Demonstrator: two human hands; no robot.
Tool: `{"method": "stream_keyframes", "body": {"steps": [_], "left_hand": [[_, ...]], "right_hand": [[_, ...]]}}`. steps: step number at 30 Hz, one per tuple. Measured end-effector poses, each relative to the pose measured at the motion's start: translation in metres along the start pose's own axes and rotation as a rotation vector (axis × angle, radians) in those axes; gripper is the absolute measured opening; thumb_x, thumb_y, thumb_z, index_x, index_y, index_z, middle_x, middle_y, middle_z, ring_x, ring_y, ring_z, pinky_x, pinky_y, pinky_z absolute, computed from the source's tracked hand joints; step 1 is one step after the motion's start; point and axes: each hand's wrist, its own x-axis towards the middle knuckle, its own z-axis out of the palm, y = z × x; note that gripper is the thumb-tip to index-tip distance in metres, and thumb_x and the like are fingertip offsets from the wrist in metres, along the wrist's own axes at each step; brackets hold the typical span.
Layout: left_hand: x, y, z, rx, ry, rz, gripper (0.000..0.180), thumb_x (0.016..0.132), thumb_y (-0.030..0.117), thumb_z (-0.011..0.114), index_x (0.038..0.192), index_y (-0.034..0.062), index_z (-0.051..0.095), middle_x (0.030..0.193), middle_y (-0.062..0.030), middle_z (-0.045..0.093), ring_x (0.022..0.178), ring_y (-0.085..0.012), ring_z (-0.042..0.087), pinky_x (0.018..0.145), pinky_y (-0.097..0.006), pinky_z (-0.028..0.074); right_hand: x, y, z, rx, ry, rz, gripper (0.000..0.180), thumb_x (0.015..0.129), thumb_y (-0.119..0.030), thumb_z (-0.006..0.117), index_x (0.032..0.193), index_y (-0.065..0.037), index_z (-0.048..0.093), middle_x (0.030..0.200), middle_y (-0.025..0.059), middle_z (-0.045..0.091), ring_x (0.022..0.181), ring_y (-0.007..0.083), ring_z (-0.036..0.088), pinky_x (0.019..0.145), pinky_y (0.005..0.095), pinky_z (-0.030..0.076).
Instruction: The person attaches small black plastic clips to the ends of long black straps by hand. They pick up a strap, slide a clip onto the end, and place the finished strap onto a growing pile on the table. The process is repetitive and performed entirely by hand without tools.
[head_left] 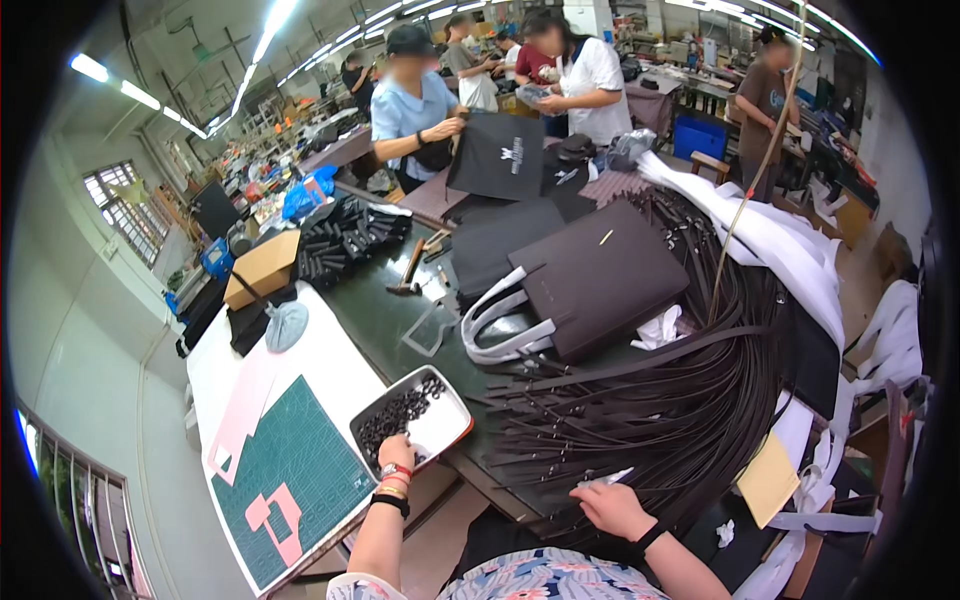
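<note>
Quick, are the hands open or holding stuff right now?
Left hand: fingers at small black pieces in the tray; grip unclear.
Right hand: partly curled by a pale item; hold unclear.

There are two hands, one left hand [396, 452] and one right hand [612, 508]. At the left hand sits one white tray [436, 422], its small black pieces [385, 415] too many to count. Left of that hand lie one green cutting mat [300, 450] and two pink pieces [289, 550]. Beyond it are one cardboard box [262, 268] and at least one hammer [411, 266]. Ahead of the right hand: one dark brown bag [605, 280] and dark straps [690, 400] past counting. Right of that hand, one tan slab [768, 480]. Far ahead of both hands, at least seven people [415, 105].
</note>
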Motion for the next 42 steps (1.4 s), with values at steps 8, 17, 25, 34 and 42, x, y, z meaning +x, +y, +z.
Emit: {"method": "stream_keyframes", "body": {"steps": [8,17,25,34,42], "left_hand": [[0.003,0.021,-0.016,-0.281,0.325,0.168,0.016,0.076,0.007,0.064,0.092,0.01,0.067,0.088,-0.0147,0.059,0.082,-0.0348,0.061,0.073,-0.043,0.05],[-0.121,0.185,-0.079,-1.809,-1.07,-0.025,0.03,0.097,0.018,0.055,0.121,-0.0005,0.057,0.103,-0.0036,0.062,0.09,-0.0114,0.059,0.084,-0.023,0.047],[-0.137,0.201,-0.081,-1.707,-1.072,0.031,0.025,0.097,0.015,0.055,0.116,0.0001,0.06,0.101,-0.0024,0.063,0.087,-0.0097,0.06,0.081,-0.022,0.049],[-0.157,0.206,-0.076,-1.56,-1.008,0.096,0.02,0.092,0.008,0.061,0.111,-0.0003,0.062,0.101,-0.0042,0.065,0.084,-0.0096,0.061,0.078,-0.022,0.051],[-0.152,0.202,-0.068,-1.658,-0.958,-0.146,0.014,0.088,0.01,0.067,0.1,0.0026,0.064,0.086,-0.0017,0.064,0.075,-0.0095,0.062,0.07,-0.021,0.049]], "right_hand": [[0.004,-0.015,-0.025,-0.006,0.137,0.032,0.023,0.083,-0.022,0.066,0.106,-0.019,0.066,0.076,0.0029,0.056,0.063,0.0223,0.061,0.055,0.0341,0.048],[0.031,-0.042,-0.065,0.003,0.472,-0.012,0.019,0.079,-0.02,0.071,0.096,-0.013,0.069,0.072,0.0004,0.057,0.056,0.0187,0.057,0.051,0.0303,0.045],[0.023,-0.044,-0.067,-0.098,0.482,0.012,0.016,0.079,-0.022,0.071,0.09,-0.012,0.068,0.069,0.0011,0.056,0.054,0.019,0.057,0.05,0.0302,0.044],[0.026,-0.045,-0.043,-0.046,0.38,-0.073,0.022,0.079,-0.023,0.07,0.096,-0.009,0.065,0.073,0.0022,0.056,0.062,0.0199,0.059,0.054,0.0305,0.047],[0.01,-0.019,-0.055,-0.068,0.351,-0.034,0.037,0.079,-0.025,0.07,0.111,-0.009,0.06,0.081,0.0027,0.062,0.072,0.0196,0.061,0.066,0.0302,0.048]]}}
